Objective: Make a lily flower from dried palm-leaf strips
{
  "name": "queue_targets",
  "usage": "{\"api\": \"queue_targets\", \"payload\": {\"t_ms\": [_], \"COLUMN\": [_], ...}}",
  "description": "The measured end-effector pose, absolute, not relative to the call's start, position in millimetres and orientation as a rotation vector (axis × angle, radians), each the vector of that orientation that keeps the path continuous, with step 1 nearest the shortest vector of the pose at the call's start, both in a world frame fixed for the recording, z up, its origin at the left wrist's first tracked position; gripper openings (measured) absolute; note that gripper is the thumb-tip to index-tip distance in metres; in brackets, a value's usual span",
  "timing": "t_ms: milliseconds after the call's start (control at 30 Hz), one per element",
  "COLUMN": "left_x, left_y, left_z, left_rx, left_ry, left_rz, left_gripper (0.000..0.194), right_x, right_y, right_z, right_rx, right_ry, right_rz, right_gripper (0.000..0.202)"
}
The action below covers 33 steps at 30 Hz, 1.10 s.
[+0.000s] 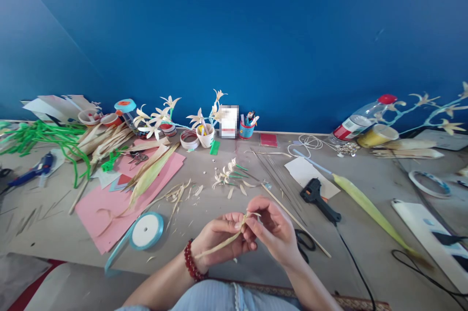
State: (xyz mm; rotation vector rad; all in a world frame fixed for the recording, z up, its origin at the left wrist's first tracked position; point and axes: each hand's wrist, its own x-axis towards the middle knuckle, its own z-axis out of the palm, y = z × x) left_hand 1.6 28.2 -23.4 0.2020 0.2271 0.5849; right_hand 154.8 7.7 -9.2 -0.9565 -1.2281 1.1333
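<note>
A narrow pale strip of dried corn husk (221,246) runs across my left palm, its far end up between both sets of fingertips. My left hand (212,238), below a red bead bracelet, pinches the strip between thumb and fingers. Meeting it from the right, my right hand (276,233) grips the same end, where a small pale tip sticks out; whether it is folded or knotted, I cannot tell. Black scissors (305,242) lie partly behind my right wrist. Just beyond my hands are small white husk flowers (228,173) on green-wrapped stems and loose husk scraps (179,194).
Left of my hands are a ribbon spool (155,232), pink paper (93,208), husks (153,174) and a blue glue gun (38,169). To the right lie a black glue gun (318,199) with a trailing cord, a green husk (365,204) and a power strip (427,238). Flower cups (205,139) line the wall.
</note>
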Motion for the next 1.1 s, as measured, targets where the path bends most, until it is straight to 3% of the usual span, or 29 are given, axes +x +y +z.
{"api": "queue_targets", "payload": {"t_ms": [700, 1100], "left_x": [3.1, -11.4], "left_y": [26.4, 25.3], "left_z": [-22.5, -6.0], "left_rx": [0.294, 1.344], "left_ry": [0.277, 0.809], "left_rz": [0.629, 1.253], "left_gripper": [0.012, 0.013], "right_x": [156.5, 155.2], "right_y": [6.1, 5.9], "right_z": [-10.1, -17.0], "right_rx": [-0.952, -0.994], "right_ry": [-1.236, -1.222], "right_rz": [1.167, 1.046], "right_gripper": [0.014, 0.006]}}
